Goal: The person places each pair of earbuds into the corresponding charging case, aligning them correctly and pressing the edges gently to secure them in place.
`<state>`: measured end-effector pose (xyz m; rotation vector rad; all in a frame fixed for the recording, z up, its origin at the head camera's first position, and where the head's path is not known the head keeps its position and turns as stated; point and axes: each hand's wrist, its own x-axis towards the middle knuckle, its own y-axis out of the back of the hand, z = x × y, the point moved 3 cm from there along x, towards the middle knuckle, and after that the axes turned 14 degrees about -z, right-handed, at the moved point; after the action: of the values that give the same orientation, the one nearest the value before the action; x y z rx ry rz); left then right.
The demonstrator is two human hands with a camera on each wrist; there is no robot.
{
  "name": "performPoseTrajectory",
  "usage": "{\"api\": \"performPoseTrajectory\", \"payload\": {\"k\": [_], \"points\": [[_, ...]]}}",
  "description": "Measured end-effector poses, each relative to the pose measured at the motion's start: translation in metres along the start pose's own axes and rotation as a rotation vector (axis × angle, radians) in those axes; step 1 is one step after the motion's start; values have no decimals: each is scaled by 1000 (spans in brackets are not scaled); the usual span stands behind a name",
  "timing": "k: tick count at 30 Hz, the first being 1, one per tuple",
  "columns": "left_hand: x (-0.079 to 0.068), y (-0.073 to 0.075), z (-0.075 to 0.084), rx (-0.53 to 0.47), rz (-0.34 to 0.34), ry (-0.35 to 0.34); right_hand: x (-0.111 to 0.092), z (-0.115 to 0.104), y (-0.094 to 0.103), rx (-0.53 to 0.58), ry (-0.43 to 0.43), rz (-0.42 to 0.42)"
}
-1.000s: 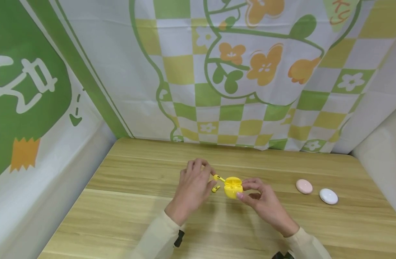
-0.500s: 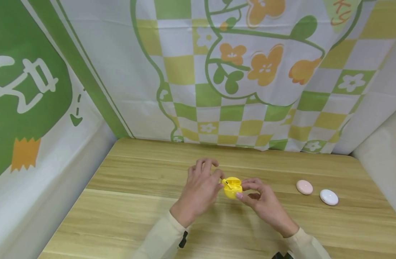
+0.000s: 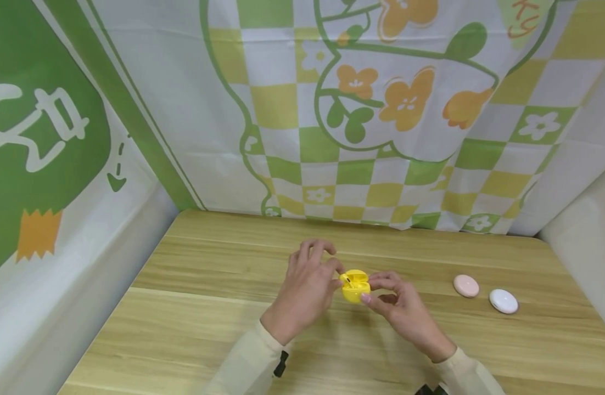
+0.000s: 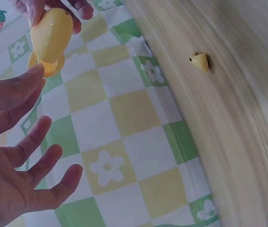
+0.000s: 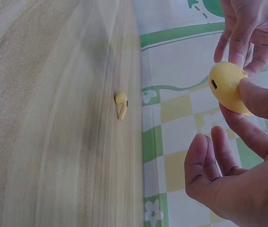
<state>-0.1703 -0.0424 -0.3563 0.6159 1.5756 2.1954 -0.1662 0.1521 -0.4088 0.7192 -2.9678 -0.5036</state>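
A yellow earbud case [image 3: 356, 295], its lid flipped up, is held above the table between the thumb and fingers of my right hand [image 3: 406, 310]. In the right wrist view a charging port shows on the underside of the case [image 5: 226, 87]. My left hand [image 3: 302, 291] pinches a yellow earbud [image 3: 348, 280] with thumb and index finger at the case's open mouth; its stem slants over the inside. The left hand's other fingers are spread apart. A second yellow earbud [image 5: 121, 105] lies on the table, hidden behind the left hand in the head view.
To the right on the wooden table [image 3: 184, 323] lie a pink round case [image 3: 466, 286] and a white round case [image 3: 503, 301]. A checkered, flower-printed cloth [image 3: 317, 145] hangs along the back edge. Another printed cloth [image 3: 134, 164] covers the left side.
My left hand has moved right, bringing the earbud from beside the case to its open mouth. Over the last half second it barely moves. The right hand keeps the case in place.
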Motion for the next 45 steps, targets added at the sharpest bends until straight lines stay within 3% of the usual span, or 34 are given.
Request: {"api": "performPoseTrajectory", "payload": {"k": [4, 13, 21, 29, 45], "points": [[0, 0, -2, -64, -6, 18, 0, 0, 0, -12, 6, 6], [0, 2, -3, -109, -10, 38, 0, -1, 1, -18, 6, 4], [1, 1, -3, -181, -16, 19, 0, -2, 2, -24, 1, -6], [2, 2, -2, -201, 16, 7, 0, -3, 2, -6, 2, -10], [1, 3, -3, -251, -16, -13, -2, -4, 3, -32, 10, -7]]}}
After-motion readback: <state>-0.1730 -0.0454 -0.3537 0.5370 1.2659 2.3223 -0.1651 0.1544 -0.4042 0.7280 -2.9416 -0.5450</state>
